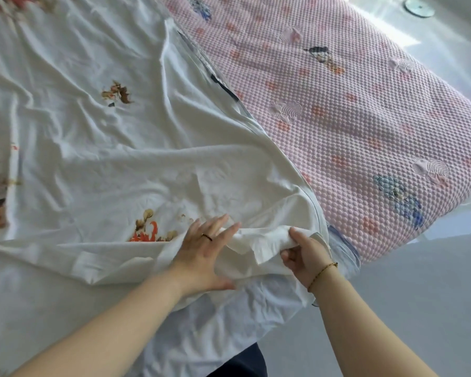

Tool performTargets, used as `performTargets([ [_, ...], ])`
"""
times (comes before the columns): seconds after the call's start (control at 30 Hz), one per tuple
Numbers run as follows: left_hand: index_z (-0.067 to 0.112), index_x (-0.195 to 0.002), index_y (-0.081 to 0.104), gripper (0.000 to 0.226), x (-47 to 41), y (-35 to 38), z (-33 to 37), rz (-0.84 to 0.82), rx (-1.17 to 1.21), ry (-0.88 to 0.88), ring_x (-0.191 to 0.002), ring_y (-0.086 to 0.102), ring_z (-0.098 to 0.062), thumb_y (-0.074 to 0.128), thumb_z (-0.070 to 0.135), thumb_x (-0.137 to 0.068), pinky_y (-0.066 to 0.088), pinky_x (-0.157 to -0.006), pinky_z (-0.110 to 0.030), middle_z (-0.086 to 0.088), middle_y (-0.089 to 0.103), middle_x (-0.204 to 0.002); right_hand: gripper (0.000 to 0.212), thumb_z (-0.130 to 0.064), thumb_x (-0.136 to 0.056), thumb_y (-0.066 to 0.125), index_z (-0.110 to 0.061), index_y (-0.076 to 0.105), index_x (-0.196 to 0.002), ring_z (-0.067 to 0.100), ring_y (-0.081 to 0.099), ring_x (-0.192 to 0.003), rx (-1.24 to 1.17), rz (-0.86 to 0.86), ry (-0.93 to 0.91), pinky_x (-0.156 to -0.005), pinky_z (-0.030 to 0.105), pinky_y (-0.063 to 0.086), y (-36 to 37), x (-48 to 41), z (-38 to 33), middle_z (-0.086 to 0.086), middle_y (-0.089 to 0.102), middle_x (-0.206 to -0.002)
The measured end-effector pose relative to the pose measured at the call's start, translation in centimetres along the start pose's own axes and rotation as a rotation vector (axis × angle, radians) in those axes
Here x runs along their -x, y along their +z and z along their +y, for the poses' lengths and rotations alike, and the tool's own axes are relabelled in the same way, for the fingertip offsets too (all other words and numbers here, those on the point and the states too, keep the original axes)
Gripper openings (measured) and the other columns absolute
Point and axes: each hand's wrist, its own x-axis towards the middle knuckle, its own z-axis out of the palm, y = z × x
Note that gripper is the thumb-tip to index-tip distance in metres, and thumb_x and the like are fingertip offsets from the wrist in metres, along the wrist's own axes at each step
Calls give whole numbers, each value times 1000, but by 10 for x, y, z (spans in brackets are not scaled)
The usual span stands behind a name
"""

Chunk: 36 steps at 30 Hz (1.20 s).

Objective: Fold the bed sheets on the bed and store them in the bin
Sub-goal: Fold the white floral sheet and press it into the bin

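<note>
Folding step: right hand [306, 255] grips floral bed sheet [98, 148] corner at mattress [365, 118] near edge; left hand [201, 254] flat, fingers wide, pressing. Next prob: match corners.

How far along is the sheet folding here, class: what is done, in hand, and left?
Done: little; a flap of the floral sheet lies turned over near the front edge. In hand: the left hand presses flat on the sheet while the right hand grips a bunched edge beside the pink quilted cover. Left: most of the sheet lies spread and creased, so all folding remains, and no bin is in view.
</note>
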Motion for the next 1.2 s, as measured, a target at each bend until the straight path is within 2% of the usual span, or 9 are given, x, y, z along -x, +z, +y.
performTargets([
  [0.27, 11, -125, 46, 72, -26, -19, 33, 503, 249, 53, -100, 46, -10, 64, 41, -61, 38, -95, -41, -8, 67, -104, 28, -16, -98, 34, -9, 48, -75, 9, 47, -34, 136, -160, 8, -36, 16, 26, 28, 13, -22, -2, 55, -45],
  [0.37, 11, -96, 72, 20, -35, -47, 37, 416, 429, -5, -74, 54, -5, 65, 22, -80, 40, -71, -14, -2, 70, -80, 31, -22, -100, 34, -8, 55, -82, 11, 52, -40, 208, -214, -47, -41, 18, 32, 27, 19, -30, 1, 67, -60],
  [0.53, 3, -83, 72, 12, -46, -94, 26, 457, 754, -216, -58, 46, -1, 63, 11, -85, 34, -56, -11, 3, 59, -63, 11, -18, -83, 66, -14, 57, -86, 9, 55, -77, 575, 155, -548, -67, 12, 42, -4, 21, -37, -4, 59, -79],
  [0.67, 22, -70, 65, 21, -54, -141, 32, 563, 780, -237, -59, 45, -8, 61, 10, -86, 33, -50, -9, 1, 54, -60, 98, -61, -60, 61, -15, 29, -140, 20, 28, -135, 1198, 174, -567, -111, 32, 18, -24, -7, -50, 1, 31, -144],
  [0.73, 23, -74, 62, 19, -65, -163, 40, 603, 773, -261, -46, 45, 1, 60, 8, -87, 32, -45, -7, 12, 49, -40, 88, -55, -72, 58, -26, 15, -143, 15, 10, -142, 1387, 91, -533, -114, 29, 3, -18, -27, -66, -7, 19, -149],
  [0.83, 24, -73, 60, 22, -88, -181, 42, 698, 743, -339, -48, 51, 9, 59, 8, -87, 35, -50, -3, 21, 54, -43, 67, -47, -67, 59, -27, 37, -127, 21, 37, -127, 1310, -110, -397, -110, 32, 23, -12, -62, -99, -5, 46, -128],
  [0.93, 21, -65, 59, 26, -112, -191, 48, 795, 749, -475, -54, 48, -3, 59, 8, -88, 33, -48, -6, 7, 52, -54, 27, -18, -77, 70, -21, 53, -96, 13, 56, -89, 1203, -389, -279, -82, 18, 47, -14, -90, -139, 1, 59, -99],
  [1.03, 18, -61, 54, 30, -125, -192, 50, 871, 712, -606, -48, 43, -4, 58, 10, -90, 33, -46, -7, 12, 42, -43, 25, -21, -81, 67, -23, 47, -67, 2, 42, -64, 1453, -553, -195, -56, 7, 34, -25, -102, -175, -6, 46, -75],
  [1.2, 7, -78, 64, 17, -142, -187, 57, 967, 636, -763, -61, 46, -15, 56, 13, -91, 34, -52, -9, 4, 50, -57, 10, -30, -80, 61, -37, 65, -74, 2, 50, -108, 1595, -730, -133, -85, 4, 35, -29, -108, -203, 5, 60, -115],
])
